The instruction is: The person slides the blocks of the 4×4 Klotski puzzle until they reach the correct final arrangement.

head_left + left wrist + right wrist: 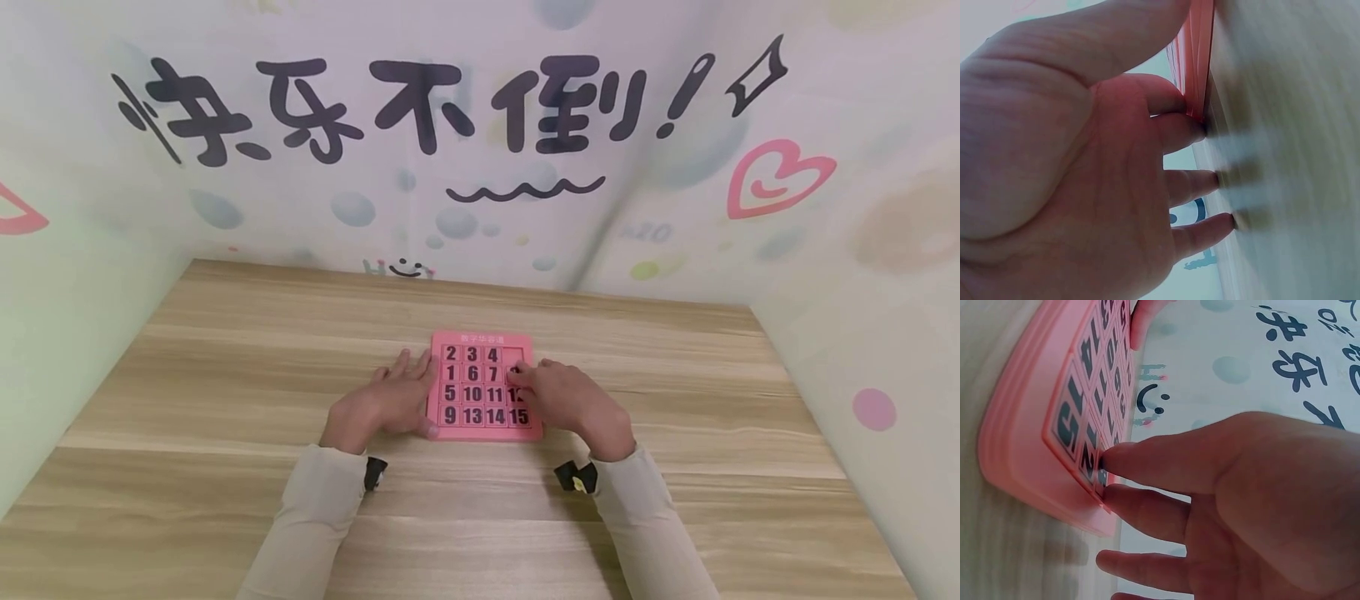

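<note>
A pink sliding number puzzle [483, 433] lies flat on the wooden table, its black-numbered tiles facing up. At the top right corner of its grid is an empty slot [513, 353]. My left hand [401, 398] rests along the puzzle's left side; in the left wrist view, thumb and forefinger meet the pink edge while other fingertips touch the table. With extended fingers, my right hand [566, 398] reaches over the right column. In the right wrist view its thumb [1160, 465] presses the tile above the 12 tile [1089, 450], whose number is mostly covered. The forefinger is at the frame's right edge.
The light wood table [225, 483] extends around the puzzle on all sides. Behind it stands a pale printed backdrop [480, 225] with large black characters, and pale panels rise at left and right.
</note>
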`<state>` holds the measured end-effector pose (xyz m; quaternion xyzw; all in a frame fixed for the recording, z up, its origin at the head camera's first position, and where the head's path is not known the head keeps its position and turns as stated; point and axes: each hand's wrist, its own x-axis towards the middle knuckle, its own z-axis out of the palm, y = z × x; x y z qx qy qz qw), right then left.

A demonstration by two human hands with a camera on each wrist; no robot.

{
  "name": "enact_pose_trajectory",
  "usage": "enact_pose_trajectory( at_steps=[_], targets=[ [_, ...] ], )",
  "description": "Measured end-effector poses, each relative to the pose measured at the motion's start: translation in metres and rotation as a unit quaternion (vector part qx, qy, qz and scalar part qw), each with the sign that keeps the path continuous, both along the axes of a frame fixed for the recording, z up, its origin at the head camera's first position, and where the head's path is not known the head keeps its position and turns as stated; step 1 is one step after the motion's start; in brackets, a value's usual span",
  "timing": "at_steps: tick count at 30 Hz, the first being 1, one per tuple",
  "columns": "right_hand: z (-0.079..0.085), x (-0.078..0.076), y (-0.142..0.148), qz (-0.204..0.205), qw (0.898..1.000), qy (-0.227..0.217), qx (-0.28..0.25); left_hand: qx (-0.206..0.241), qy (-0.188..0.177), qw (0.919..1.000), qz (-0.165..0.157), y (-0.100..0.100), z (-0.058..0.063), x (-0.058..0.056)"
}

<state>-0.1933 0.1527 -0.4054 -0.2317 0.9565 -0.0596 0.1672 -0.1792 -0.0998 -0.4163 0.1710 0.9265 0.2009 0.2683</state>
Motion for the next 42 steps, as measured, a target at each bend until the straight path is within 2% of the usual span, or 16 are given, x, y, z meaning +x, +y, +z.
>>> enact_pose_trajectory(
  at_steps=[3,8,10,17,22,29,36,42],
  targets=[
    [0.000,-0.002,0.003,0.001,1.000,0.008,-0.012,0.002,-0.001,1.0000,0.001,0.000,-0.001,0.000],
    [0.001,-0.008,0.012,-0.023,0.995,0.080,-0.055,0.003,0.004,1.0000,-0.002,0.001,-0.001,-0.003],
    [-0.001,-0.010,0.013,-0.027,0.993,0.096,-0.066,0.001,0.008,1.0000,-0.002,0.001,-0.001,-0.004],
    [-0.014,-0.008,0.004,-0.021,0.995,0.065,-0.076,0.002,-0.002,1.0000,0.006,0.002,-0.002,-0.003],
    [-0.022,-0.006,-0.002,-0.006,0.996,0.063,-0.070,0.000,-0.002,1.0000,0.009,0.002,-0.002,-0.002],
    [-0.024,-0.004,-0.006,0.000,0.998,0.039,-0.055,0.009,-0.002,0.9999,0.013,0.002,-0.002,0.000],
    [-0.023,-0.005,-0.009,0.011,0.997,0.063,-0.045,0.005,0.000,0.9999,0.011,0.000,-0.001,0.000],
    [-0.020,-0.005,-0.011,0.000,0.998,0.053,-0.034,0.004,0.005,1.0000,0.007,-0.001,-0.002,-0.001]
  ],
)
